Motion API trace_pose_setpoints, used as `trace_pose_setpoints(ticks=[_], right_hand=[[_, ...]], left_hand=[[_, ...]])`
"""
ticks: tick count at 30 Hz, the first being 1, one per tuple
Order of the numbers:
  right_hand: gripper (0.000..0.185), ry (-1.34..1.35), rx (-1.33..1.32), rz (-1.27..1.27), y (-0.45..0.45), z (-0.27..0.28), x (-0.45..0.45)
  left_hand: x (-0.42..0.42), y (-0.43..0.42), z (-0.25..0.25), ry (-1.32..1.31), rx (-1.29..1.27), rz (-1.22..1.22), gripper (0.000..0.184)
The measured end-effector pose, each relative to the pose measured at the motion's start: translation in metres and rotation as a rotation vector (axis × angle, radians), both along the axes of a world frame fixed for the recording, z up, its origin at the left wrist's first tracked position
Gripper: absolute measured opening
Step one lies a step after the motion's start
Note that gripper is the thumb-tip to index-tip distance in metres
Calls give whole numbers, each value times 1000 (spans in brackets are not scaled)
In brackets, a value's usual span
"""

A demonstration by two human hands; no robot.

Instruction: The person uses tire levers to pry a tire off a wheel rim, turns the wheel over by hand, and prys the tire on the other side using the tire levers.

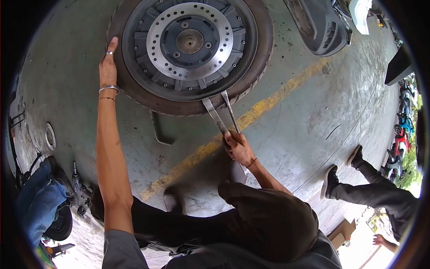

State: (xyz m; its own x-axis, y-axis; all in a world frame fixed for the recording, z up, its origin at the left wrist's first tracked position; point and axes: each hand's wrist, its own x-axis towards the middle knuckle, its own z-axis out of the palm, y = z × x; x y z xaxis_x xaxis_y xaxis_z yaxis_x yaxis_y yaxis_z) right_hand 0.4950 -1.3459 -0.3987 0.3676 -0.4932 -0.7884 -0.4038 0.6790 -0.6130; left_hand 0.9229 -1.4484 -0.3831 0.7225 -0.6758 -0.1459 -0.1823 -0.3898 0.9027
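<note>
A scooter-type wheel lies flat on the floor, with a drilled brake disc (152, 45) at its middle and a worn tyre (265, 49) around the rim. My left hand (108, 67) grips the tyre's left edge, thumb up along the sidewall and the other fingers mostly hidden. Two metal tyre levers, a broad flat one (216, 116) and a slimmer one (231, 112), have their tips at the near rim edge, by the tyre's bead. My right hand (240, 148) is closed around their near ends.
A bent metal rod (156, 130) sticks out from under the tyre. A metal ring (50, 136) lies at left. Grey vehicle bodywork (322, 33) stands top right. Someone in jeans (42, 201) is at left; another person's dark-trousered legs (363, 195) are at right.
</note>
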Motion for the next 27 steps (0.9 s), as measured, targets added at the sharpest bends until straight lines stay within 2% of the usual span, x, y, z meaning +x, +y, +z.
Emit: trace_pose_setpoints(ticks=[3,4,8,11,12,17,18,19,21,23,24,25,27], right_hand=[[46,-36,-72,-43,7,-13,4],[46,-18,-202,-16,9,-21,6],[46,60,-337,0,14,-37,15],[46,-20,-288,-71,16,-56,18],[46,-21,-250,-75,15,-52,19],[44,6,-155,-171,27,-20,32],[44,135,-72,-96,13,-1,29],[42,150,139,-135,-9,37,36],[30,249,295,-135,-28,71,44],[25,186,408,-29,-57,88,32],[35,208,478,18,-72,97,35],[33,225,527,7,-80,103,38],[31,305,449,136,-88,111,40]], left_hand=[[3,-5,2,85,-60,-33,78],[2,-4,2,123,-80,-31,78],[9,-2,-11,283,-73,20,78],[2,-2,-12,33,-154,40,79],[2,-1,-11,78,-115,58,81],[5,4,-13,7,31,70,90],[0,5,-2,12,76,45,91],[2,4,8,12,101,25,92],[5,0,10,-29,112,12,96],[-1,1,18,-34,101,-2,100],[5,-4,1,-87,64,41,107],[7,-4,5,-77,68,47,109],[2,-2,7,-47,101,40,113]])
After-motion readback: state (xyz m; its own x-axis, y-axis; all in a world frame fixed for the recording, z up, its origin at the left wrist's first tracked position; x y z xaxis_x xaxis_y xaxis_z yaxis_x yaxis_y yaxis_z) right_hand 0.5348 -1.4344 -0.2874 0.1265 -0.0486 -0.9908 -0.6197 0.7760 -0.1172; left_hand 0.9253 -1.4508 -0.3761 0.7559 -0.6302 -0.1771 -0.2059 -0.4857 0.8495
